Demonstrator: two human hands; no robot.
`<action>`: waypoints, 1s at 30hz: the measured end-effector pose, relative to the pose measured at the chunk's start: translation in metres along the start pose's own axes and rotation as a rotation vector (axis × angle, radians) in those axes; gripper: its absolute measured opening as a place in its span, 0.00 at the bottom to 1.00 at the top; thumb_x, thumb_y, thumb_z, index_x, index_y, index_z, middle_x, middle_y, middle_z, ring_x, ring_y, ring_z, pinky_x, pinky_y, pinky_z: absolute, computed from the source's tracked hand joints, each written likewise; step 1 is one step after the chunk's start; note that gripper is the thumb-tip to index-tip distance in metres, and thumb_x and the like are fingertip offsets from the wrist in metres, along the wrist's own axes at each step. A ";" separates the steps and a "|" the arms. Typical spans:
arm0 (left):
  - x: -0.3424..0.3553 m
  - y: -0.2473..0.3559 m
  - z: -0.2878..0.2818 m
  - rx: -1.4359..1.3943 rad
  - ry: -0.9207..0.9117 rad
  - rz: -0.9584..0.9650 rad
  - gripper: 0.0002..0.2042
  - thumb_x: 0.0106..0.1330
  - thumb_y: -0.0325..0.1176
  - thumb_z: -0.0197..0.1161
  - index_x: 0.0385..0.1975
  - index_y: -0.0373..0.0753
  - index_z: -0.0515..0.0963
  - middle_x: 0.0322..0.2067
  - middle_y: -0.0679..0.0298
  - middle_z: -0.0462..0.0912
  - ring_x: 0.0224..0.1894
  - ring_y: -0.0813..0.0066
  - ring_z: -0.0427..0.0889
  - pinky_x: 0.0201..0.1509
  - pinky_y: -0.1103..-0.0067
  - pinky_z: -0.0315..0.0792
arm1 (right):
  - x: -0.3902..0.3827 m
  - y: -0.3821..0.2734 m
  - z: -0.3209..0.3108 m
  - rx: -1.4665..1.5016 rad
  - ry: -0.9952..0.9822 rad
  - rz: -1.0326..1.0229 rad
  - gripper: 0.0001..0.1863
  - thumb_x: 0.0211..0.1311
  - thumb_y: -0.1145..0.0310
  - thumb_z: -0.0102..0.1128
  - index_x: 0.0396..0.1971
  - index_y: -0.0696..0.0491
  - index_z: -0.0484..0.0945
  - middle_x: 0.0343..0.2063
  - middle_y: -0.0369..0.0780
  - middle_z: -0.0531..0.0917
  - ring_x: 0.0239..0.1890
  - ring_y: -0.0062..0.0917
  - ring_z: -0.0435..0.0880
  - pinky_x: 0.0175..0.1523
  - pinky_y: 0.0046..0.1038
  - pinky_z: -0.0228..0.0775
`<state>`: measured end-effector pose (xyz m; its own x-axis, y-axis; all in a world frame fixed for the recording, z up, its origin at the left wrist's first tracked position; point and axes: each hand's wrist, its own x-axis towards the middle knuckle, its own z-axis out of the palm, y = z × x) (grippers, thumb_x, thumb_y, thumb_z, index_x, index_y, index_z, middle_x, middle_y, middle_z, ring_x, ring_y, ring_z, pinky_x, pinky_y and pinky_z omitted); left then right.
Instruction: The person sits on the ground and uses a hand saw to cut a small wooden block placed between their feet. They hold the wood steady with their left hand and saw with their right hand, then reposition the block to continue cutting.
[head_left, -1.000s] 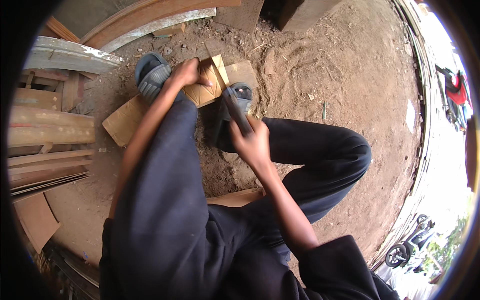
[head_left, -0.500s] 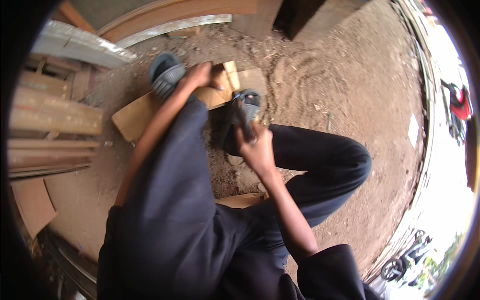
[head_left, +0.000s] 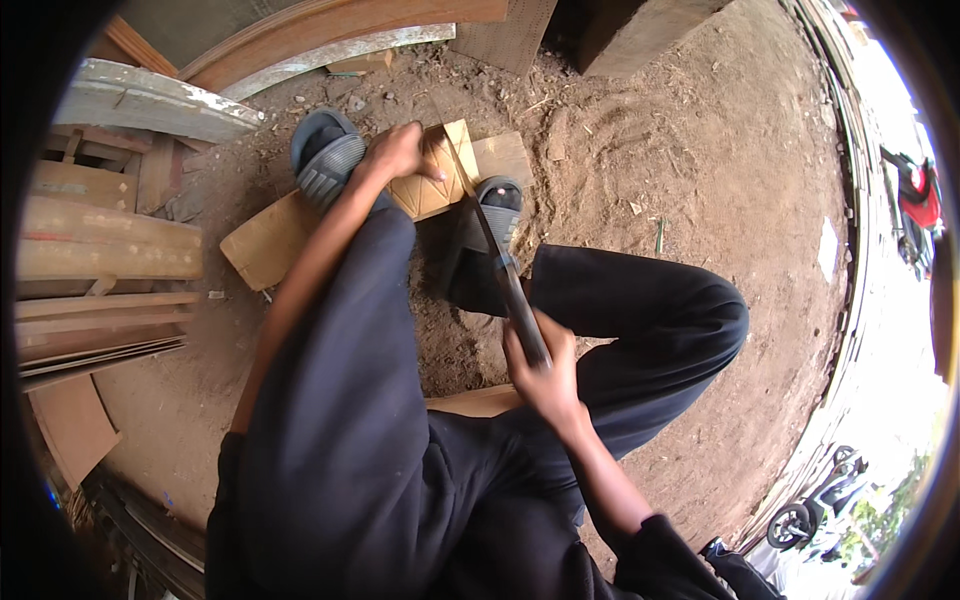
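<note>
A pale wooden block [head_left: 427, 192] with lines marked on its face lies between my feet. My left hand [head_left: 396, 154] is closed on its upper left part, fingers bent over the edge. In my right hand [head_left: 548, 378] is a handsaw [head_left: 520, 305], gripped by its long dark handle. Its thin blade runs up and left and lies across the block near its right end. Under the block is a wooden board [head_left: 265, 240]. My left foot in a grey slide sandal [head_left: 330, 165] presses on that board, and the right sandal [head_left: 498, 212] is beside the block's right end.
Stacked planks [head_left: 110, 235] stand at the left, with a white-worn beam [head_left: 165, 100] above them. A curved brown wooden frame [head_left: 345, 40] and a squared post [head_left: 640, 35] are at the far side. Sandy ground [head_left: 690, 170] spreads to the right; a motorbike [head_left: 815, 505] stands beyond its edge.
My right hand has drawn the handsaw back toward me, down and to the right, so more of its blade shows. My left hand stays on the wooden block.
</note>
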<state>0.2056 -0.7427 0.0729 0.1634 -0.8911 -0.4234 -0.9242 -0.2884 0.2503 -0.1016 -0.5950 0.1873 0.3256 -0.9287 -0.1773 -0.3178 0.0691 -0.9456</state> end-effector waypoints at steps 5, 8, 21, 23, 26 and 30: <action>-0.004 -0.009 -0.002 -0.003 0.009 0.004 0.47 0.29 0.64 0.76 0.44 0.29 0.73 0.48 0.44 0.76 0.53 0.53 0.76 0.56 0.65 0.70 | 0.028 -0.008 0.009 -0.068 0.006 -0.032 0.11 0.58 0.72 0.58 0.20 0.61 0.72 0.12 0.37 0.70 0.16 0.15 0.65 0.21 0.26 0.59; 0.000 -0.003 0.007 -0.001 0.041 0.031 0.47 0.29 0.64 0.76 0.44 0.29 0.72 0.48 0.44 0.76 0.53 0.52 0.76 0.56 0.65 0.69 | 0.069 -0.012 0.023 -0.051 0.003 0.097 0.10 0.57 0.73 0.58 0.21 0.62 0.72 0.11 0.40 0.69 0.15 0.16 0.66 0.22 0.26 0.60; 0.000 -0.008 0.003 0.014 -0.005 -0.042 0.48 0.31 0.57 0.78 0.51 0.28 0.70 0.51 0.43 0.75 0.56 0.52 0.74 0.58 0.65 0.69 | 0.061 -0.022 0.022 -0.066 -0.017 0.042 0.10 0.57 0.71 0.59 0.24 0.64 0.74 0.13 0.45 0.69 0.18 0.17 0.66 0.25 0.28 0.63; 0.002 -0.004 0.002 -0.026 -0.025 -0.023 0.48 0.31 0.57 0.78 0.50 0.27 0.71 0.51 0.42 0.75 0.55 0.52 0.75 0.57 0.65 0.69 | 0.020 -0.006 -0.001 -0.114 -0.049 -0.032 0.08 0.54 0.72 0.59 0.29 0.63 0.77 0.20 0.53 0.78 0.23 0.41 0.82 0.32 0.33 0.72; -0.006 -0.001 -0.008 -0.069 0.010 -0.029 0.45 0.32 0.56 0.78 0.49 0.29 0.71 0.48 0.44 0.77 0.54 0.51 0.76 0.57 0.65 0.69 | -0.002 -0.006 -0.010 0.041 -0.030 0.053 0.05 0.54 0.76 0.57 0.28 0.62 0.78 0.16 0.47 0.76 0.21 0.26 0.82 0.30 0.30 0.72; 0.003 0.004 0.007 -0.006 0.039 0.006 0.44 0.31 0.56 0.78 0.47 0.30 0.72 0.46 0.44 0.78 0.52 0.50 0.77 0.55 0.65 0.70 | 0.082 -0.009 0.029 -0.068 0.015 0.045 0.13 0.56 0.69 0.60 0.22 0.64 0.72 0.12 0.46 0.69 0.19 0.17 0.66 0.25 0.29 0.63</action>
<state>0.2002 -0.7438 0.0668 0.1716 -0.9056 -0.3878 -0.9230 -0.2854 0.2582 -0.0460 -0.6611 0.1733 0.2966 -0.9305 -0.2150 -0.3921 0.0867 -0.9158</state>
